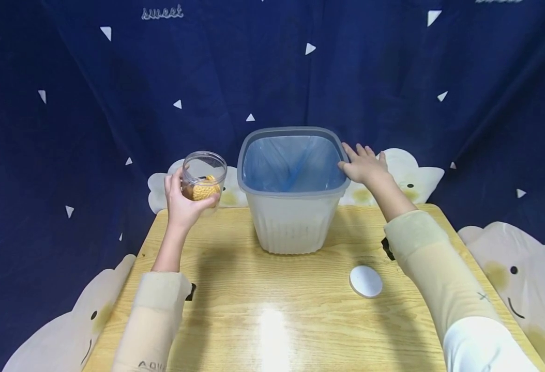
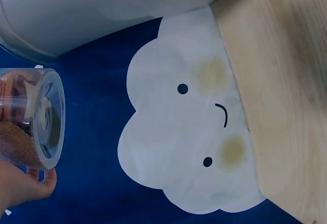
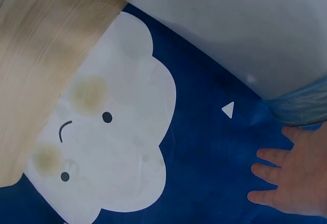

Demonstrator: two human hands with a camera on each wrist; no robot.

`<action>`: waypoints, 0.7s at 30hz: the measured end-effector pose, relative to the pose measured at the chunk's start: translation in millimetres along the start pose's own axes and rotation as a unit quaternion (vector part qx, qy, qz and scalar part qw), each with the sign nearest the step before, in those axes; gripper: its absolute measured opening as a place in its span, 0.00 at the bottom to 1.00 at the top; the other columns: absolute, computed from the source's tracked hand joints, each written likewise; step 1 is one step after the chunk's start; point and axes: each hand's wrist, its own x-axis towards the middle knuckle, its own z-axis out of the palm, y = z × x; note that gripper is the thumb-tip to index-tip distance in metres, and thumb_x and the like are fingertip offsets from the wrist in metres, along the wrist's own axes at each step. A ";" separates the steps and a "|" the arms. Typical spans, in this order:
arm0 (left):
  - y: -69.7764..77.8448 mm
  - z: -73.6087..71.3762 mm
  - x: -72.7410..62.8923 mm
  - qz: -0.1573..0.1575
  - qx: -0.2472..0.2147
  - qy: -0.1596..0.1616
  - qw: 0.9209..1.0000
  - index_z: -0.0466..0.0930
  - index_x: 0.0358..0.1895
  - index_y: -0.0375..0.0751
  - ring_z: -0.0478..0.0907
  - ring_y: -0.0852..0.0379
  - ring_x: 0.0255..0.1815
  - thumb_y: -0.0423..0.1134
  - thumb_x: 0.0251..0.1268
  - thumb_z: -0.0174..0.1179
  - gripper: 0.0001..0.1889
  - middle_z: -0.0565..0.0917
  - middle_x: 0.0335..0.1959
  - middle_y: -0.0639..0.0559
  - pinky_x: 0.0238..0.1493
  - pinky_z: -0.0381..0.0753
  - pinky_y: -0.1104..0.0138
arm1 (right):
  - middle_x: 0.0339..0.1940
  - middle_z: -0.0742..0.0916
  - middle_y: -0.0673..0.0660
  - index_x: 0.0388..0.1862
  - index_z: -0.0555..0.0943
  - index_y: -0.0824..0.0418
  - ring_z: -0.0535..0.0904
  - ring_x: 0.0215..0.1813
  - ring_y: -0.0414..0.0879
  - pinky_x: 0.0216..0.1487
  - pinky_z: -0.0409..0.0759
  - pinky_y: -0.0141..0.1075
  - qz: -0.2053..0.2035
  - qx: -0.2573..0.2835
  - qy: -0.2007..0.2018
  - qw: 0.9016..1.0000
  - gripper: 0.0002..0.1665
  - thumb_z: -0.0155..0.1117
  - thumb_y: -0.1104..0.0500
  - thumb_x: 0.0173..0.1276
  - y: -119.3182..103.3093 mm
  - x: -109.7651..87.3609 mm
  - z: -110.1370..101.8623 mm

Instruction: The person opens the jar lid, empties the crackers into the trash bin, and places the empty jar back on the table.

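My left hand [image 1: 182, 203] grips a clear plastic jar [image 1: 203, 161], raised at the left of the waste bin, its round open mouth showing in the head view. Inside lie a yellow bumpy piece [image 1: 206, 191] and brown, dark-marked pieces; the left wrist view shows the jar [image 2: 51, 147] from its base end. My right hand [image 1: 364, 164] is at the bin's right rim, fingers straight and spread, thumb against the rim. The translucent white waste bin [image 1: 296, 222] stands upright with a grey rim and a blue bag [image 1: 272, 163] lining it.
A white round lid [image 1: 365, 281] lies flat on the wooden table [image 1: 235, 289], right of the middle. The bin stands near the table's far edge. Behind and around the table hangs a dark blue curtain [image 1: 216, 62] with white triangles and cloud prints.
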 end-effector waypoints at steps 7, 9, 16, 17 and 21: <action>7.7 2.8 13.7 0.021 0.039 -0.012 0.999 0.66 0.60 0.38 0.60 0.50 0.54 0.38 0.25 0.76 0.47 0.64 0.51 0.42 0.56 0.65 0.58 | 0.72 0.47 0.69 0.74 0.40 0.54 0.36 0.71 0.66 0.64 0.30 0.64 0.002 0.001 0.003 1.000 0.39 0.36 0.42 0.70 -0.7 0.5 0.8; 10.3 3.9 17.5 0.026 0.047 -0.014 0.998 0.66 0.59 0.39 0.60 0.49 0.55 0.38 0.24 0.77 0.46 0.64 0.51 0.42 0.55 0.64 0.58 | 0.72 0.47 0.69 0.74 0.40 0.54 0.36 0.71 0.66 0.64 0.30 0.64 0.002 0.002 0.004 1.000 0.39 0.36 0.42 0.70 -0.6 0.5 1.1; 18.7 7.9 29.5 0.033 0.085 -0.022 0.996 0.67 0.59 0.42 0.60 0.45 0.54 0.40 0.24 0.77 0.46 0.65 0.50 0.43 0.53 0.62 0.55 | 0.72 0.47 0.69 0.74 0.39 0.54 0.36 0.71 0.66 0.65 0.30 0.64 0.002 0.000 0.003 1.000 0.39 0.35 0.41 0.70 -0.4 0.7 1.3; 19.7 8.5 31.0 0.036 0.089 -0.023 0.995 0.67 0.59 0.43 0.60 0.45 0.54 0.40 0.24 0.77 0.46 0.65 0.50 0.43 0.53 0.62 0.55 | 0.72 0.47 0.69 0.74 0.39 0.54 0.36 0.71 0.66 0.65 0.30 0.64 0.002 -0.001 0.003 1.000 0.39 0.35 0.41 0.70 -0.4 0.7 1.3; 24.4 11.8 37.1 0.049 0.106 -0.027 0.993 0.68 0.58 0.42 0.60 0.46 0.55 0.41 0.24 0.77 0.45 0.66 0.50 0.43 0.55 0.60 0.54 | 0.72 0.47 0.69 0.74 0.39 0.54 0.37 0.71 0.66 0.65 0.31 0.64 0.003 -0.004 0.004 1.000 0.39 0.35 0.42 0.70 0.3 1.0 1.3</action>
